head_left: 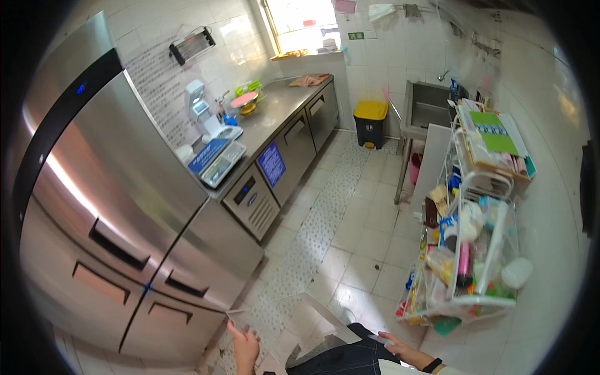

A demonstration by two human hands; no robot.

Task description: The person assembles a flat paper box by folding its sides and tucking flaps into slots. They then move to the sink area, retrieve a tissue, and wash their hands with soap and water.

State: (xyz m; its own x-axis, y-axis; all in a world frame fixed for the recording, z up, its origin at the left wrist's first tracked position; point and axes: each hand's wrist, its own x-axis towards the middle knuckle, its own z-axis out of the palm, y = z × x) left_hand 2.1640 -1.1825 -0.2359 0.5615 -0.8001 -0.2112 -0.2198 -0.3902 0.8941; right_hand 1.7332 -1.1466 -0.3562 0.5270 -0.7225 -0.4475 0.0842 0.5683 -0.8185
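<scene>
A see-through, box-like plastic piece with pale edges is low in front of me, and the floor shows through it. My left hand grips its left edge near the corner, with the fingers bent. On the other side my right hand, with a black band at the wrist, pinches a small clear piece. I cannot tell whether this piece belongs to the box. Dark clothing with light stitching lies between my hands and hides part of the lower edge.
A tall steel fridge stands close on the left. Beyond it runs a steel counter with a scale. At right is a crowded white wire rack. A yellow-lidded bin and a sink are at the back.
</scene>
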